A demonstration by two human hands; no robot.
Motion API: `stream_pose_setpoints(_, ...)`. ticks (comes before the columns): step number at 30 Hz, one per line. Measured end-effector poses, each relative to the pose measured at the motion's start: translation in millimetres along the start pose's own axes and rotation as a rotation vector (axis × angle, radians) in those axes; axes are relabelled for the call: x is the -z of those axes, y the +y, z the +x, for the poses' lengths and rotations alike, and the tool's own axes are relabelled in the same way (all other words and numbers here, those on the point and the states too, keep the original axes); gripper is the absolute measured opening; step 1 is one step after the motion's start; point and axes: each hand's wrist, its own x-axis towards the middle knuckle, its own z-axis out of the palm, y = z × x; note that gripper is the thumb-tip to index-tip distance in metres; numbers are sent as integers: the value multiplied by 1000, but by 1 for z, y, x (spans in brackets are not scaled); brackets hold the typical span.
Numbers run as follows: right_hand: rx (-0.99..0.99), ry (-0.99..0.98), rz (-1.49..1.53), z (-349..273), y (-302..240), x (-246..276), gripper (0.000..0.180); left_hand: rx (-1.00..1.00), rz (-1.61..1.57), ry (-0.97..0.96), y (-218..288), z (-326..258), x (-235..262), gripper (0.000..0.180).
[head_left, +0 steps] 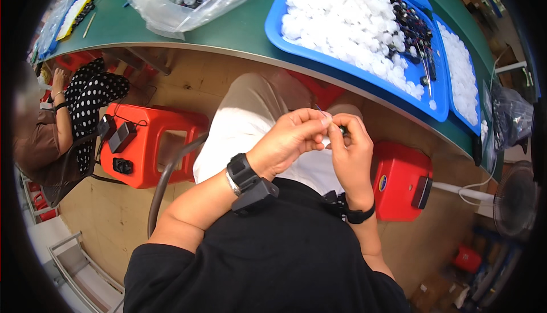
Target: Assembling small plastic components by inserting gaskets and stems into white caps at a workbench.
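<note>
Above my lap, my left hand [293,139] and my right hand [351,145] meet fingertip to fingertip, both closed in a pinch. Between them is a small white piece [326,141], mostly covered by the fingers, with something dark showing beside it at my right fingers. A thin bluish strand [318,108] pokes up by my left fingertips. What exactly each hand grips is too small and hidden to tell. Beyond my hands, a blue tray [353,66] on the green table holds a heap of small white plastic pieces [342,13] and dark wired parts [407,25].
Thin metal tools [427,76] lie in the tray's right side. A second blue tray [462,113] adjoins it. A clear plastic bag [154,11] of parts lies left on the table [108,19]. Red stools [154,162] flank me; a person [45,136] sits at left, a fan [514,199] stands right.
</note>
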Motion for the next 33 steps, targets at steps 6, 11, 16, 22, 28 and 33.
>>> stream_pose_setpoints(6, -152, -73, 203, -2, 10, 8, 6, -63, 140, -25, -11, 6, 3, 28)
stream_pose_setpoints(11, -224, -85, 208, -2, -3, 9, 6, -165, 270, -21, -11, 6, 1, 26)
stream_pose_setpoints(16, -206, -72, 340, -2, -2, 6, 15, -217, 324, -37, -10, 5, -1, 24)
stream_pose_setpoints(22, -228, -95, 340, 0, -12, 7, 11, -435, 676, 23, -9, 5, -2, 23)
stream_pose_setpoints(28, -277, -133, 361, -1, 10, 16, 8, -496, 839, 47, -7, -3, -11, 25)
stream_pose_setpoints(33, -118, 11, 219, 2, 7, 15, 6, -486, 714, -13, -21, 8, -3, 29)
